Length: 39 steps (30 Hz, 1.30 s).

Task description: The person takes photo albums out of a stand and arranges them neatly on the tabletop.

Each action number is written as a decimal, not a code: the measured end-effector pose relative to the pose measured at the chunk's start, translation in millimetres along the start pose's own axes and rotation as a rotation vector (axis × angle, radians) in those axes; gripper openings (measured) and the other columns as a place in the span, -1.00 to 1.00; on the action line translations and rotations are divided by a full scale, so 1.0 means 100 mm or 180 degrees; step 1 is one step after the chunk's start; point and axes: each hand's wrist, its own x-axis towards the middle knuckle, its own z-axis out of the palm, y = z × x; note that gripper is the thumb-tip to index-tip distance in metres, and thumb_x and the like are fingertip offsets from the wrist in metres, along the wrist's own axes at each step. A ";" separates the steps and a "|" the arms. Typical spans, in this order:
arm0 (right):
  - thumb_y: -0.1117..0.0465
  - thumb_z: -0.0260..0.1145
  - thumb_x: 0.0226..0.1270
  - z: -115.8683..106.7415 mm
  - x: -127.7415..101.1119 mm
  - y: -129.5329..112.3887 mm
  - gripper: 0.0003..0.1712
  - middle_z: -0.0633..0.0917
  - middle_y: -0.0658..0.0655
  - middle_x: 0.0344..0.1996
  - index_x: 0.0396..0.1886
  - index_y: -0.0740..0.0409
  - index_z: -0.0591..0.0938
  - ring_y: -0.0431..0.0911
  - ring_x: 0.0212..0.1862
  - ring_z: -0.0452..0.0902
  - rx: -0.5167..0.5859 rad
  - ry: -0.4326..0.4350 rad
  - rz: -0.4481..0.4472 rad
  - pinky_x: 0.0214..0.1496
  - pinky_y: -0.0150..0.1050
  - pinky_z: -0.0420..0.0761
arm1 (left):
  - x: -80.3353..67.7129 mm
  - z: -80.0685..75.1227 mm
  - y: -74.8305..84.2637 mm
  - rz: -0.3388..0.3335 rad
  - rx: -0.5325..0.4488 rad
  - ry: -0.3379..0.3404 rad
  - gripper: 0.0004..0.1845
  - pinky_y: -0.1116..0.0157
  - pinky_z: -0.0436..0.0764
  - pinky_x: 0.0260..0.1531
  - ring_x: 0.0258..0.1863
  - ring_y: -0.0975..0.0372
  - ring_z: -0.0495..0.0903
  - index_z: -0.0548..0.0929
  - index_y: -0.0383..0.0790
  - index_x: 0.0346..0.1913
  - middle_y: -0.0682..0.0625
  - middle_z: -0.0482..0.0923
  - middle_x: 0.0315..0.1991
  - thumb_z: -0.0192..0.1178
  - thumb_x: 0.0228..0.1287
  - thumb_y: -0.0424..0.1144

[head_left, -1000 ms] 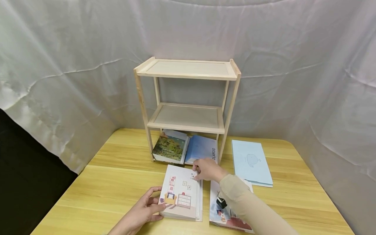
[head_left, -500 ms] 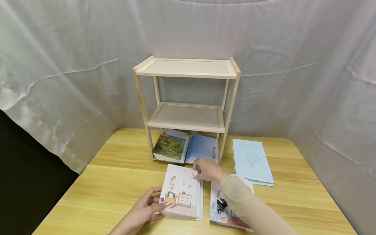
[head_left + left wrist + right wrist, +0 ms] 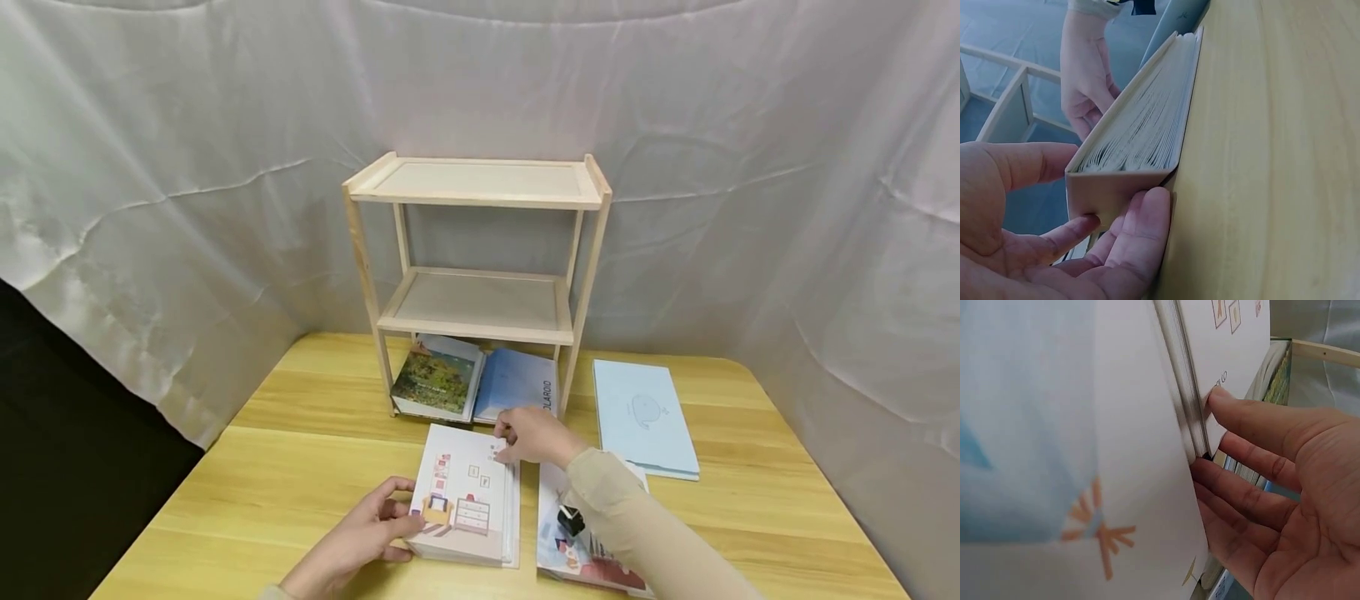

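Note:
A thick white photo album [image 3: 468,483] with a drawn room on its cover lies in front of the shelf in the head view. My left hand [image 3: 363,533] grips its left spine side, thumb at the cover's edge; the left wrist view shows fingers low against the spine [image 3: 1100,195]. At the far right corner my right hand [image 3: 536,435] pinches the album, thumb on top and fingers at the page side. Fanned page edges [image 3: 1147,112] show between the covers. Right of it, partly hidden under my right forearm, is another illustrated album [image 3: 558,558].
A wooden three-tier shelf [image 3: 476,327] stands behind. On its bottom tier lean a landscape-covered album [image 3: 435,383] and a blue one [image 3: 516,379]. A pale blue whale-covered album [image 3: 645,417] lies at the right on the wooden table [image 3: 292,467]. Grey curtains surround it.
The camera view shifts slightly. Both hands keep their hold on the white photo album, which stays in place.

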 end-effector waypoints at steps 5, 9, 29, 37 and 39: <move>0.13 0.63 0.31 -0.01 0.01 -0.01 -0.71 0.75 0.03 -0.22 -0.08 0.09 0.73 -0.14 -0.20 0.61 -0.0018 -0.0024 -0.0048 -0.02 -0.05 0.70 | 0.01 -0.03 0.00 0.0028 0.0062 -0.0032 -0.44 0.13 0.82 -0.21 -0.19 0.11 0.71 0.37 -0.36 0.44 -0.15 0.59 -0.08 0.29 0.53 -0.28; 0.14 0.62 0.32 -0.01 0.01 -0.02 -0.71 0.74 0.04 -0.24 -0.08 0.11 0.72 -0.13 -0.22 0.58 -0.0006 -0.0033 -0.0055 -0.05 -0.05 0.67 | 0.02 -0.04 -0.01 0.0030 0.0082 -0.0052 -0.46 0.14 0.81 -0.22 -0.19 0.11 0.71 0.39 -0.34 0.43 -0.16 0.60 -0.08 0.29 0.54 -0.27; 0.17 0.57 0.39 -0.04 0.04 0.02 -0.77 0.74 0.03 -0.24 -0.08 0.16 0.75 -0.15 -0.25 0.55 0.0315 -0.0071 -0.0087 -0.12 -0.17 0.63 | 0.06 -0.17 0.16 0.0281 0.0175 0.0013 -0.40 0.08 0.83 -0.03 -0.12 0.10 0.73 0.25 -0.47 0.49 -0.28 0.59 0.00 0.22 0.54 -0.37; 0.12 0.55 0.42 -0.10 0.10 -0.02 -0.70 0.81 0.09 -0.13 0.03 0.16 0.77 -0.08 -0.09 0.73 0.0212 -0.0033 -0.0105 0.03 -0.06 0.78 | 0.10 -0.23 0.27 0.0253 0.0260 0.0224 -0.46 0.08 0.82 -0.03 -0.09 0.07 0.71 0.29 -0.42 0.49 -0.31 0.57 0.03 0.16 0.64 -0.28; 0.12 0.54 0.43 -0.13 0.11 -0.03 -0.69 0.81 0.09 -0.12 0.05 0.17 0.77 -0.06 -0.08 0.73 0.0202 -0.0021 -0.0082 0.01 -0.07 0.78 | 0.12 -0.24 0.30 0.0244 0.0251 0.0262 -0.47 0.07 0.82 -0.02 -0.07 0.05 0.70 0.30 -0.39 0.49 -0.31 0.57 0.04 0.15 0.65 -0.24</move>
